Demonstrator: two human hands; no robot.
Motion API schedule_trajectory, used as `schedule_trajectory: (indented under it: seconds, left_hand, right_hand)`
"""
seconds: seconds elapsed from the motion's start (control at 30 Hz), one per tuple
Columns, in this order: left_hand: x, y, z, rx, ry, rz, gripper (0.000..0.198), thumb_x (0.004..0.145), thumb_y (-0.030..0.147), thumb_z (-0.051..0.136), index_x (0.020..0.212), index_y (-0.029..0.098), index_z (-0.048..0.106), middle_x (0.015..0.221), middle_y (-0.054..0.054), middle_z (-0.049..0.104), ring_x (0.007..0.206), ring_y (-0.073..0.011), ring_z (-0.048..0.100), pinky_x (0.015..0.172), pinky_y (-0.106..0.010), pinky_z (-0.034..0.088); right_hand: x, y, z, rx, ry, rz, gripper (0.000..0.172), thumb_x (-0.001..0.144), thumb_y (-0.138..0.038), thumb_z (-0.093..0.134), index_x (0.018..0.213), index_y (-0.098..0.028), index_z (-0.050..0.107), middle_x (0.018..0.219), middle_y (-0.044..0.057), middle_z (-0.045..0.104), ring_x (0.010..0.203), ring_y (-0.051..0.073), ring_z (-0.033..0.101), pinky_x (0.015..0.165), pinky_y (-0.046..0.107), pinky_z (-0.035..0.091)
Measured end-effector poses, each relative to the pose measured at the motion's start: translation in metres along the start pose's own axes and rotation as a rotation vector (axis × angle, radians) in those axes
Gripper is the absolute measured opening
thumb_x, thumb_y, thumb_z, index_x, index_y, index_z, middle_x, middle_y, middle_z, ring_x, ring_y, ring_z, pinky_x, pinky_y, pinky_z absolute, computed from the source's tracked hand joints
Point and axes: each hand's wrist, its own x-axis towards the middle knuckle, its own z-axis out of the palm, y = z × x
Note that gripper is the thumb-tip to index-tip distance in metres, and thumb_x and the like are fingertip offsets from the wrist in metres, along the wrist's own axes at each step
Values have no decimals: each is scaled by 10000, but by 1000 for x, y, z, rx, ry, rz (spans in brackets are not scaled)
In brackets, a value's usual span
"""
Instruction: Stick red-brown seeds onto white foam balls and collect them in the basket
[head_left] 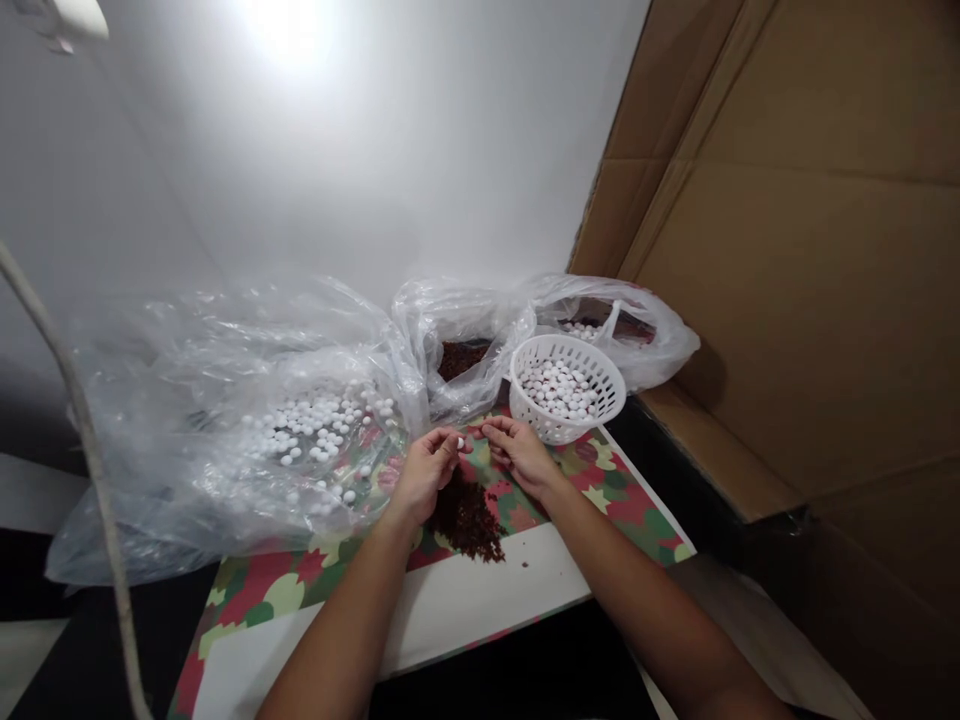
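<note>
My left hand (429,468) is closed in a pinch on a small white ball (460,443), held over the table's middle. Close by on the right, my right hand (517,452) has thumb and fingertips pressed together beside the ball; what sits between them is too small to make out. Below both hands lies a loose pile of dark reddish-brown small pieces (471,525). Just beyond my right hand stands a white slotted plastic basket (551,428) with many white balls (561,390) in it.
A large clear plastic bag (187,400) with white balls spreads over the left side. Behind are a bag of reddish-brown pieces (463,360) and another plastic bag (660,345). Patterned sheet (277,595) covers the table. Cardboard (810,250) stands right; a cable (94,450) hangs left.
</note>
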Motion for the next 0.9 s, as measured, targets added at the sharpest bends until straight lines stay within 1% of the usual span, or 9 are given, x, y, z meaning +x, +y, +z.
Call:
schedule_trajectory:
  seconds: [0.07,0.13,0.23,0.3,0.4,0.47,0.53,0.7,0.9]
  left_hand:
    - [1,-1,1,1,5,-6,416,679,504,692,822,151,525,633,21,532,425,-14,312,360,-148,118]
    - [1,-2,1,4,-15,-8,402,694,481,690,841,161,496,612,31,527,417,-17,305,359,-143,120]
    - [0,-2,0,0,-78,-12,397,688,420,715,862,154,478,723,-7,608,420,-4,303,364,-140,140]
    - [-1,-2,1,-2,-95,-15,399,680,397,727,869,150,476,771,-24,631,424,0,309,366,-139,148]
    - [-1,-3,2,-4,-101,-7,397,668,387,737,853,148,479,734,-7,618,414,1,307,360,-139,146]
    - [-1,-3,3,2,-100,3,399,657,388,744,831,147,477,667,20,583,394,4,284,351,-141,137]
    - [-1,-3,4,3,-86,7,407,644,390,752,810,148,469,615,43,546,380,5,269,344,-141,132]
    - [-3,-2,6,-10,-48,18,428,612,391,770,777,149,458,569,63,502,371,5,274,346,-139,132]
    - [-3,-3,7,8,6,42,424,597,392,778,754,145,471,525,77,440,370,0,262,348,-142,136]
  right_hand:
    - [0,0,2,88,-50,40,444,667,-473,693,899,-120,552,842,26,606,452,0,272,402,150,176]
    - [-1,1,4,68,-42,20,442,675,-482,685,890,-121,547,815,22,607,447,1,266,402,150,174]
    - [-3,1,7,-124,40,-95,398,727,-483,648,863,-116,580,702,3,586,449,18,289,416,158,200]
    - [-6,-1,9,-288,103,-209,346,758,-452,630,830,-113,610,694,9,591,500,39,376,465,163,276]
    - [-11,-5,14,-453,163,-327,283,802,-405,593,825,-125,631,747,19,620,627,75,504,589,176,375]
    - [-14,-7,17,-515,174,-347,258,824,-386,570,838,-136,630,744,14,625,654,86,536,624,183,394]
    - [-16,-7,18,-556,178,-356,235,832,-367,561,841,-143,631,737,9,628,647,88,544,627,186,399]
    - [-16,-6,19,-565,157,-386,243,837,-374,562,846,-145,643,760,18,640,670,98,564,651,193,416]
    - [-15,-4,19,-470,110,-351,306,858,-418,530,845,-134,641,728,20,620,647,91,542,615,182,402]
